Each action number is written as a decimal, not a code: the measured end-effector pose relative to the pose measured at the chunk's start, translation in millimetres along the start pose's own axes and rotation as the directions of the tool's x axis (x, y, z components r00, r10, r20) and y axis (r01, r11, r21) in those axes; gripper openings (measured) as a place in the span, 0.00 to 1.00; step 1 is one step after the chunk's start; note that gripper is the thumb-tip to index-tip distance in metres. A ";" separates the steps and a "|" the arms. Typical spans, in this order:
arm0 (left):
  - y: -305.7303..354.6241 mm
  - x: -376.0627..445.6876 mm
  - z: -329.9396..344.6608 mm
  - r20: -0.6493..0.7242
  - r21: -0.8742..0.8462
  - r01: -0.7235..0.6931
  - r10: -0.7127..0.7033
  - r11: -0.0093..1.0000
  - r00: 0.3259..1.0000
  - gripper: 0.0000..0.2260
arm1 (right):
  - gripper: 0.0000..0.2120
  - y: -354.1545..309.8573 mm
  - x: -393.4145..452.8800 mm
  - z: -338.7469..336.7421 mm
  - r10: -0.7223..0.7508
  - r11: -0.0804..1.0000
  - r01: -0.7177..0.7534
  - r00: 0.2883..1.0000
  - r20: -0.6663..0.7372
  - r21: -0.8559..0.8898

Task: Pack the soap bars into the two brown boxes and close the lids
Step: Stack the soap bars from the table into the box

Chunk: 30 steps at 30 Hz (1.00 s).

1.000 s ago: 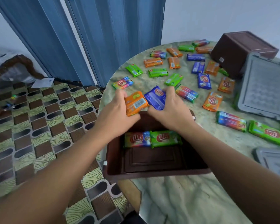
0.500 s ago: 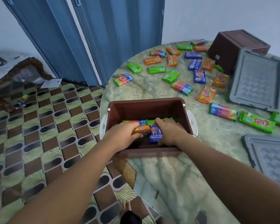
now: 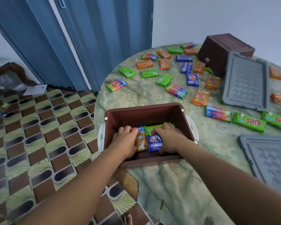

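Head camera looks down on a round marble table (image 3: 152,95) with the near brown box (image 3: 146,111) at six o'clock, right at the table's edge. Both hands are down inside it. The left hand (image 3: 125,138) has its fingers curled over an orange soap bar (image 3: 140,143), and the right hand (image 3: 167,137) lies against a blue soap bar (image 3: 154,142) just beside the orange one; whether those fingers truly clasp the blue bar or only press it into place, I cannot tell from here. Behind the two, against the far wall of the box, a green soap bar (image 3: 150,129) lies flat, with another wrapper's edge peeping out to its left.

By my reckoning the packing has barely begun. Only a handful of bars sit in this box, and most of its floor looks unfilled. Many more remain loose on the table: a scatter of orange, green, blue and rainbow wrappers from eleven to one o'clock, and a row of larger ones at three o'clock. The second brown box (image 3: 224,51) lies tipped over at one o'clock, holding nothing that I can see. One grey lid (image 3: 245,82) rests at two o'clock and the other grey lid (image 3: 269,159) at four o'clock, neither fitted yet.
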<state>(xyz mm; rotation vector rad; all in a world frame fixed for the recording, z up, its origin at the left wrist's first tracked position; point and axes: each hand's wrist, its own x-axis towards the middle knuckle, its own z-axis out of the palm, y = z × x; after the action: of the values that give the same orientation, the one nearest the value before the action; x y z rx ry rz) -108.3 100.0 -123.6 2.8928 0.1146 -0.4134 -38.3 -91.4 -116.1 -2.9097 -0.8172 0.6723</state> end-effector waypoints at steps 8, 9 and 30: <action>1.1 -4.4 -3.4 0.092 0.040 -0.065 0.061 0.997 0.994 0.29 | 0.39 0.1 2.6 1.0 0.004 1.000 -0.004 1.000 0.005 0.004; 1.9 -5.5 -4.4 0.094 0.042 -0.069 0.065 0.997 0.993 0.29 | 0.39 0.2 2.5 1.2 0.003 1.000 -0.003 1.000 0.004 0.003; 2.9 -7.1 -3.7 0.082 0.045 -0.045 0.042 0.998 0.996 0.23 | 0.16 1.6 -2.1 -1.8 0.011 0.962 0.057 0.969 -0.246 0.267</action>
<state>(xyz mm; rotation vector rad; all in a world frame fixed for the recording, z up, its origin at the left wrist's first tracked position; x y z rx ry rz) -113.8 97.7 -117.5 2.9131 0.0292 -0.5317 -38.4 -93.6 -113.9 -2.6579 -0.6692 0.3755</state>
